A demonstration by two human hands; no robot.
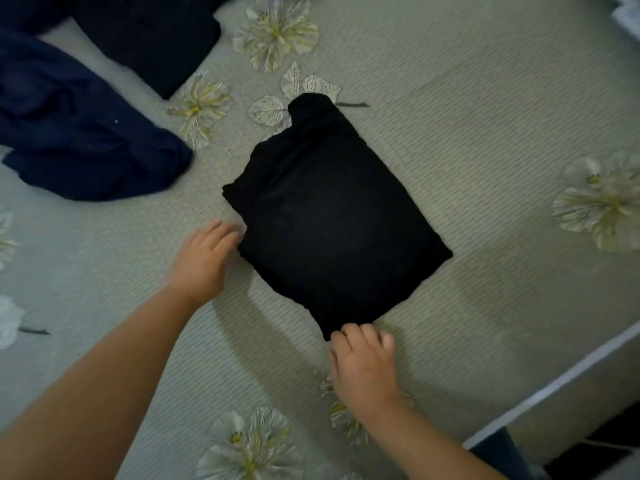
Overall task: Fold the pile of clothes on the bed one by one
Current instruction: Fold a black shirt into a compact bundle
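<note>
A black garment lies folded into a thick square in the middle of the bed, with a small flap poking out at its far corner. My left hand rests at its left edge, fingertips touching the fabric. At the near corner my right hand has its fingers curled against the cloth. Whether either hand pinches the fabric is not clear. A crumpled navy garment lies unfolded at the far left, and a dark folded piece sits behind it at the top left.
The bed has a pale green striped sheet printed with large white flowers. Its right edge with white piping runs diagonally at the lower right, dropping to a dark floor. White items show at the top right corner.
</note>
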